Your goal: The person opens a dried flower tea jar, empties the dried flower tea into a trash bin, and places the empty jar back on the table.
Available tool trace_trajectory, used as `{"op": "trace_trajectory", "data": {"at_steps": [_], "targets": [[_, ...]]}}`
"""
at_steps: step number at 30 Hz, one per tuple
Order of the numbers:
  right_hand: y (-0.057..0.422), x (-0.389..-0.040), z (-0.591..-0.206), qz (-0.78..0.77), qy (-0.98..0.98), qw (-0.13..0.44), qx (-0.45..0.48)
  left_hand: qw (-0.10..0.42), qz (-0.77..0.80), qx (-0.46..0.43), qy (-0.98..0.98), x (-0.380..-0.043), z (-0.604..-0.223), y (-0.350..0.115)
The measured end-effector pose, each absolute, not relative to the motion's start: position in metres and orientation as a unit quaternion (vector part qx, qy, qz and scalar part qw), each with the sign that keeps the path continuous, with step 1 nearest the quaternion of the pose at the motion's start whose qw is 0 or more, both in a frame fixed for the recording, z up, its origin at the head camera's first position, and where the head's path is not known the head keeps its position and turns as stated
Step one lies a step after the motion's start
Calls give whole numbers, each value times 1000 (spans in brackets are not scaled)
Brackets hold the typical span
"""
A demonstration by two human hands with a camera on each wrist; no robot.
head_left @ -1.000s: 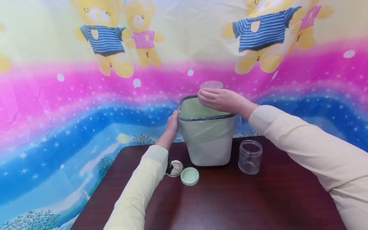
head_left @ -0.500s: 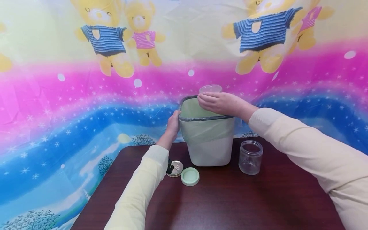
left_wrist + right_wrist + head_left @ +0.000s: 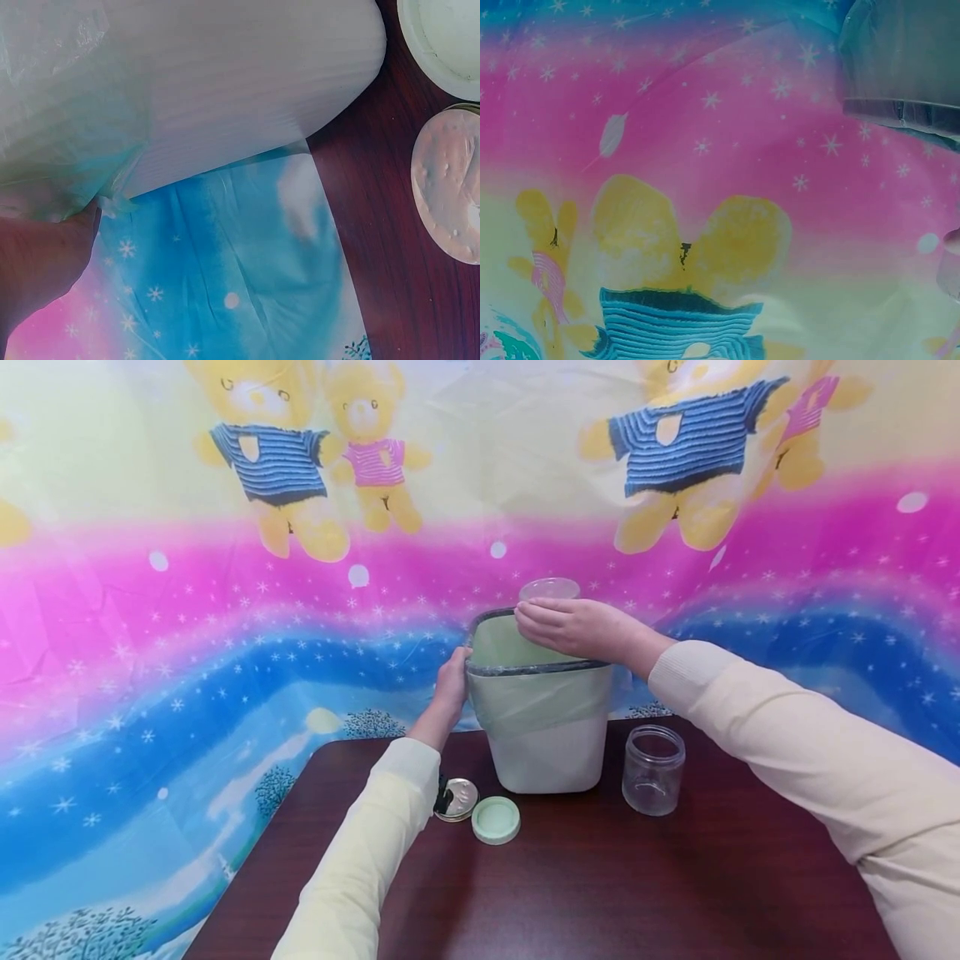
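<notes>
A white bin [image 3: 551,752], lined with a pale green plastic bag [image 3: 536,697] folded over its dark rim, stands on the table. My left hand [image 3: 452,683] grips the bin's left side just below the rim; in the left wrist view part of that hand [image 3: 49,255] lies against the bag. Over the bin's opening, my right hand [image 3: 566,627] holds a clear round plastic container [image 3: 550,587], its rim facing up. The hand hides the container's lower part. In the right wrist view only a fingertip [image 3: 952,240] shows at the right edge.
A clear open jar [image 3: 653,772] stands right of the bin on the dark wooden table [image 3: 600,893]. In front of the bin lie a pale green lid [image 3: 496,820] and a silvery round lid [image 3: 457,799], close together. A printed bear curtain [image 3: 480,485] hangs right behind.
My right hand and the clear container have sunk slightly toward the bin's opening compared with a second ago. The left hand keeps its grip on the bin.
</notes>
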State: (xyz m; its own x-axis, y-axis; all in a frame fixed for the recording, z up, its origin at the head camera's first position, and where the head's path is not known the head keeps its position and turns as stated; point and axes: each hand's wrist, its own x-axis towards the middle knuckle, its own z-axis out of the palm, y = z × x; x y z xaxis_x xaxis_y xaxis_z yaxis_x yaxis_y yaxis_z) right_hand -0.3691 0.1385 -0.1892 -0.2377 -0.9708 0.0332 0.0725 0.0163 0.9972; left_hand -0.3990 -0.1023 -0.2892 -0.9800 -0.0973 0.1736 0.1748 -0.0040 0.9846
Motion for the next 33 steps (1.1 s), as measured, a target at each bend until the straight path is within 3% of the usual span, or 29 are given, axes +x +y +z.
{"op": "trace_trajectory", "data": {"at_steps": [33], "targets": [[142,-366,-188,-535,-583,454,409,88,-699,-35,-709,-399,-288,-104]]}}
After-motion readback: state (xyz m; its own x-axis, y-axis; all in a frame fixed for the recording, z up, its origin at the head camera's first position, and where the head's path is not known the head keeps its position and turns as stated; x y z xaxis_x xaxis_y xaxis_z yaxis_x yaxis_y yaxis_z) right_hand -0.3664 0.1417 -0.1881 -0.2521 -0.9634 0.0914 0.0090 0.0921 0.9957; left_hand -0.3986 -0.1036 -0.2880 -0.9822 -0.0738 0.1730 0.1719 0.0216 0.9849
